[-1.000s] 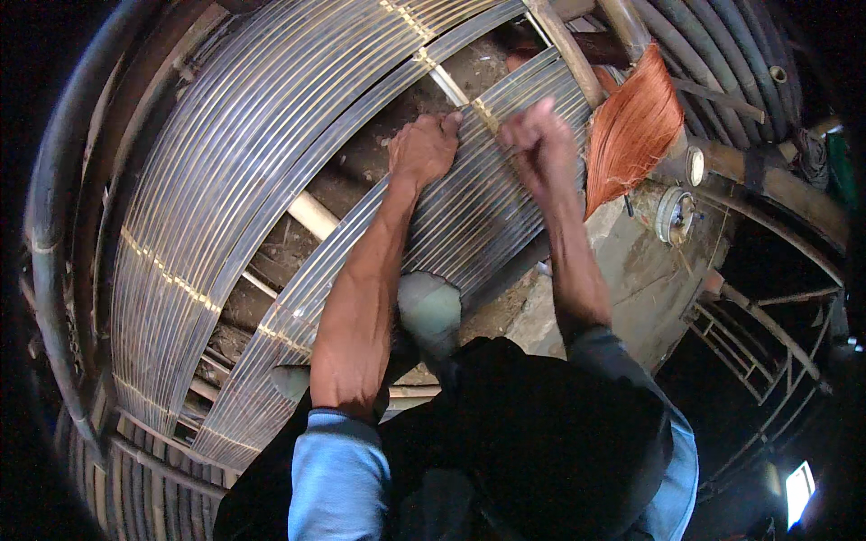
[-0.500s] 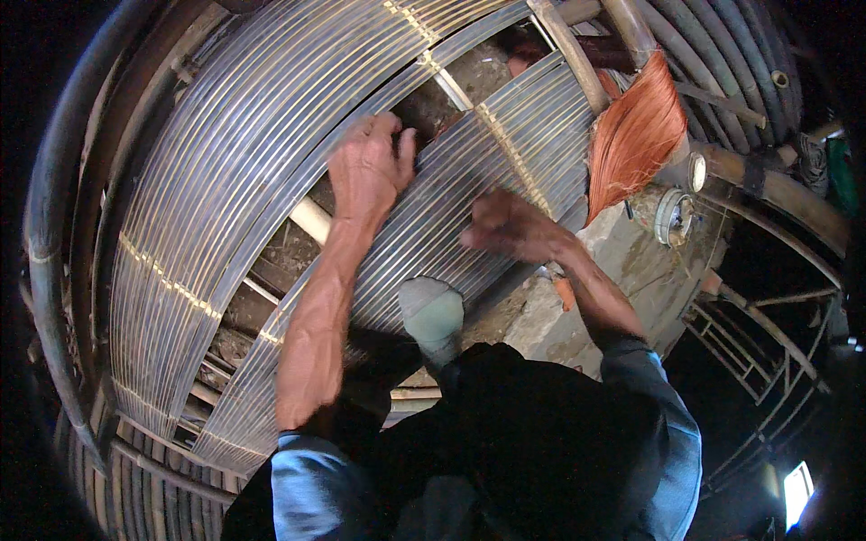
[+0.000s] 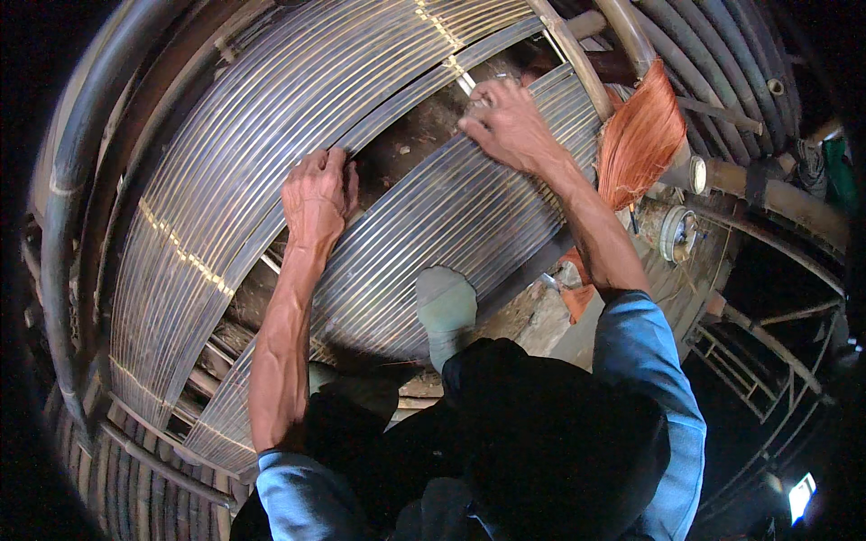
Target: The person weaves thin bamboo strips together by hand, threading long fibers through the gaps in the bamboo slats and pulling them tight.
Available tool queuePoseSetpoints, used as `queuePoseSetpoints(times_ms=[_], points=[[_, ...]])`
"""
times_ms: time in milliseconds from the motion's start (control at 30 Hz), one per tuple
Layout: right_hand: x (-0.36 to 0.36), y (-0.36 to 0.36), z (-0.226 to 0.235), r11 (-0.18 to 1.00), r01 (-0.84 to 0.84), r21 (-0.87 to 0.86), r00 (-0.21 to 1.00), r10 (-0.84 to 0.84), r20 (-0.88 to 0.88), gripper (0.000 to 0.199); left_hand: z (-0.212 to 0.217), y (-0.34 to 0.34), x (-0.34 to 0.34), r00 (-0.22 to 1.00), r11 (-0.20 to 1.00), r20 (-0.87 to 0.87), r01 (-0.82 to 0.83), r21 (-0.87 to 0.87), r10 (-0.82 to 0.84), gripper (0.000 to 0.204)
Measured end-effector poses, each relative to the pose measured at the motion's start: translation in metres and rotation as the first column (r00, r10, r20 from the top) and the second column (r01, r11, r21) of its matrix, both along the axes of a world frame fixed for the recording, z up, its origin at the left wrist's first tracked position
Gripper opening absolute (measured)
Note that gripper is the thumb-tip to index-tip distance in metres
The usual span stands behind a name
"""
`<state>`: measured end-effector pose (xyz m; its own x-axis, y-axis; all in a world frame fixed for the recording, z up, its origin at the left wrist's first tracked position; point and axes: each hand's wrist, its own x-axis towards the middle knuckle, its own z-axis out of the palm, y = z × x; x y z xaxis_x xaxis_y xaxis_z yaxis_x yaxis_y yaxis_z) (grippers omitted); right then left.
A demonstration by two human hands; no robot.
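Note:
Two curved panels of narrow dark strips with pale lashings lie before me: a far panel (image 3: 216, 171) and a nearer panel (image 3: 424, 225), with a gap between them. My left hand (image 3: 316, 194) rests at the lower edge of the far panel, fingers curled and their tips hidden. Over the far edge of the nearer panel, my right hand (image 3: 510, 122) bends its fingers, the thumb lying along the strips. What either hand pinches does not show. A foot in a grey-green sock (image 3: 446, 302) presses on the nearer panel.
Orange-red fibre (image 3: 642, 135) hangs in a bundle at the right, by a round bamboo pole (image 3: 577, 59). Beyond it stands an open tin (image 3: 677, 233). An orange piece (image 3: 577, 293) lies by the panel's near side. Thick bamboo poles (image 3: 68, 198) frame the left.
My right hand has moved up and away, from the middle of the nearer panel to its far edge. The left hand has shifted left and slightly nearer, along the gap.

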<state>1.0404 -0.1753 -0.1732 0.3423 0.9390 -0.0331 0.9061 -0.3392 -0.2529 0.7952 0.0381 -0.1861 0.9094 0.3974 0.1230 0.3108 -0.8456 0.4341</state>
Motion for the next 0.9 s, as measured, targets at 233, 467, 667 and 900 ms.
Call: queuePoseSetpoints(times_ms=[233,467,667,900], points=[[0.017,0.014,-0.005,0.937,0.323,0.135,0.922,-0.279,-0.268,0.036,0.011,0.005,-0.033,0.999,0.999,-0.015,-0.029,0.036,0.029,0.024],[0.081,-0.006,-0.03,0.963,0.167,0.211,0.983,-0.146,-0.114,0.041,0.024,0.024,-0.04,0.985,0.983,-0.168,0.018,-0.184,-0.05,0.042],[0.078,-0.013,-0.036,0.968,0.225,0.112,0.972,-0.215,-0.089,0.045,0.025,0.033,-0.064,0.953,0.964,-0.256,0.21,0.163,-0.164,0.048],[0.096,-0.03,-0.042,0.973,0.208,0.097,0.975,-0.214,0.055,0.05,0.026,-0.007,-0.08,0.943,0.967,-0.25,0.244,0.077,-0.218,0.039]])
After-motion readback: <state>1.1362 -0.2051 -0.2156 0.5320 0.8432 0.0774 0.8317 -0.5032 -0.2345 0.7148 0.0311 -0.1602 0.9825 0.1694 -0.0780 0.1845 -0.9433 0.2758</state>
